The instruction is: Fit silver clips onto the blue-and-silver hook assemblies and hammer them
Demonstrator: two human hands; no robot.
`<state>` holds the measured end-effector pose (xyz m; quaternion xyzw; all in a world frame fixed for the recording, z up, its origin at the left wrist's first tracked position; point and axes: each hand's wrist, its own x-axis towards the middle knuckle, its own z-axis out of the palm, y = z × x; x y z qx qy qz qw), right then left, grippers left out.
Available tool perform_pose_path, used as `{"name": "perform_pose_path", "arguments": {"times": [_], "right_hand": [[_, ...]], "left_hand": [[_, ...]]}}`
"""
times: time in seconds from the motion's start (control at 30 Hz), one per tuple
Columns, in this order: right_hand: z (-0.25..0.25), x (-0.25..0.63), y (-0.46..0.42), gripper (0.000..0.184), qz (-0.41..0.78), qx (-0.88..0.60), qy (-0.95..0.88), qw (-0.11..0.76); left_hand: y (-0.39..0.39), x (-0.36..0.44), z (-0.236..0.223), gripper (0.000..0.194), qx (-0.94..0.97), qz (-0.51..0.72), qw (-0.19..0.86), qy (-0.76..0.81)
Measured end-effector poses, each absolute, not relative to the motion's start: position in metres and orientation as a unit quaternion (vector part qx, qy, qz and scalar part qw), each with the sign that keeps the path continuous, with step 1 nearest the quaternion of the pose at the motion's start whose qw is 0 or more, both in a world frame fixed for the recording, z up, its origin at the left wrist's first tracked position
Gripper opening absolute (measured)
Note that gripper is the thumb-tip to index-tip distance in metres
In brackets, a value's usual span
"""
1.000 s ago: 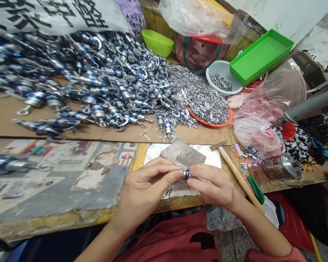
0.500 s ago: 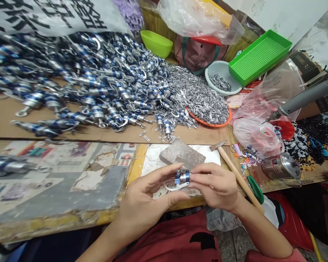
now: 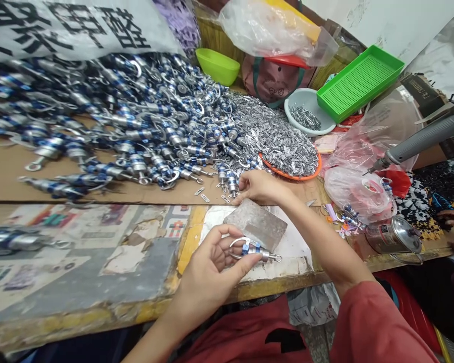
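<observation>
My left hand (image 3: 221,259) holds a blue-and-silver metal piece (image 3: 255,250) between thumb and fingers, above the front of the bench. This piece has a curved thin arm on one side and a ring at its right end. My right hand (image 3: 255,187) reaches forward to the edge of the pile, thumb and forefinger apart beside another blue-and-silver piece (image 3: 232,182). Small flat metal plates with holes (image 3: 205,198) lie close to those fingertips. Between my hands rests a grey stone block (image 3: 259,222) on white paper (image 3: 297,249).
A large heap of similar pieces (image 3: 136,121) covers the cardboard at left. Plates overflow an orange-rimmed tray (image 3: 302,177). Behind stand a pale bowl (image 3: 291,108) and a green basket (image 3: 359,83). A grey power screwdriver (image 3: 427,136) juts in from the right, above a lidded metal cup (image 3: 389,234).
My right hand has let go of the held piece and moved forward to the edge of the pile. My left hand keeps the piece, its ring end now exposed.
</observation>
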<state>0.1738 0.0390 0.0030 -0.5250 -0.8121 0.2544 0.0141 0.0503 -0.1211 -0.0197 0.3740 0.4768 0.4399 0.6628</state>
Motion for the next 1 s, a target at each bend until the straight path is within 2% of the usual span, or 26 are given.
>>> {"name": "perform_pose_path", "arguments": {"times": [0.17,0.5,0.7,0.77,0.87,0.93,1.0], "right_hand": [[0.003,0.189,0.042,0.014,0.207,-0.533,-0.82,0.027],[-0.001,0.199,0.016,0.026,0.081,-0.545,-0.835,0.014],[0.01,0.213,0.013,0.022,0.085,-0.557,-0.822,0.086],[0.018,0.22,-0.003,0.019,0.126,-0.559,-0.809,0.13],[0.029,0.225,-0.039,0.016,0.342,-0.524,-0.755,0.197],[0.033,0.223,-0.061,0.012,0.461,-0.493,-0.708,0.208],[0.035,0.219,-0.073,0.011,0.48,-0.481,-0.708,0.19]], "left_hand": [[-0.12,0.051,-0.024,0.043,0.359,0.441,0.673,0.472],[-0.11,0.046,-0.016,0.053,0.321,0.424,0.687,0.495],[-0.105,0.045,-0.015,0.054,0.322,0.428,0.686,0.492],[-0.106,0.045,-0.016,0.054,0.321,0.431,0.692,0.483],[-0.106,0.045,-0.016,0.054,0.318,0.431,0.702,0.469],[-0.106,0.045,-0.016,0.054,0.319,0.431,0.705,0.465],[-0.106,0.044,-0.017,0.053,0.324,0.428,0.705,0.463]]}}
